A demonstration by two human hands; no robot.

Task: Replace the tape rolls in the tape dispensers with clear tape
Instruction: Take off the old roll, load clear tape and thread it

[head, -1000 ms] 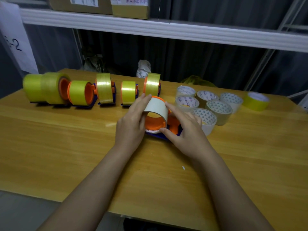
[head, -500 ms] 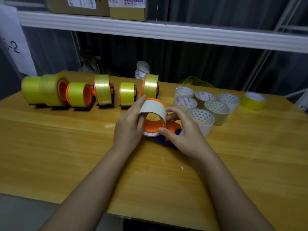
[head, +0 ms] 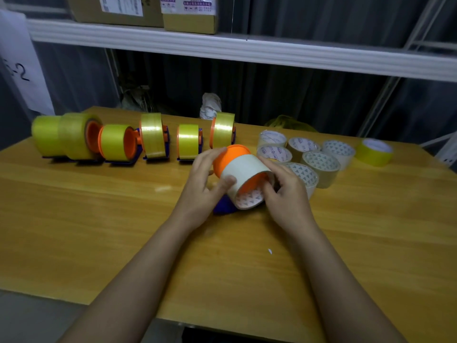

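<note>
A clear tape roll [head: 247, 173] sits partway over the orange hub [head: 228, 157] of a blue tape dispenser [head: 223, 206] at the table's middle, tilted toward me. My left hand [head: 206, 184] grips the roll and hub from the left, thumb on the roll's face. My right hand [head: 284, 191] holds the roll's right rim with curled fingers. Several clear tape rolls [head: 321, 164] lie flat just right of my hands. Dispensers loaded with yellow tape [head: 152, 136] stand in a row at the back left.
A loose yellow roll [head: 376, 152] lies at the far right of the wooden table [head: 99, 219]. A crumpled white wad [head: 210, 105] sits behind the row. A shelf with cardboard boxes [head: 190, 13] hangs overhead.
The dispenser has been tipped so its orange hub points up and away. The clear roll has slid further along the hub, and both hands have shifted with it.
</note>
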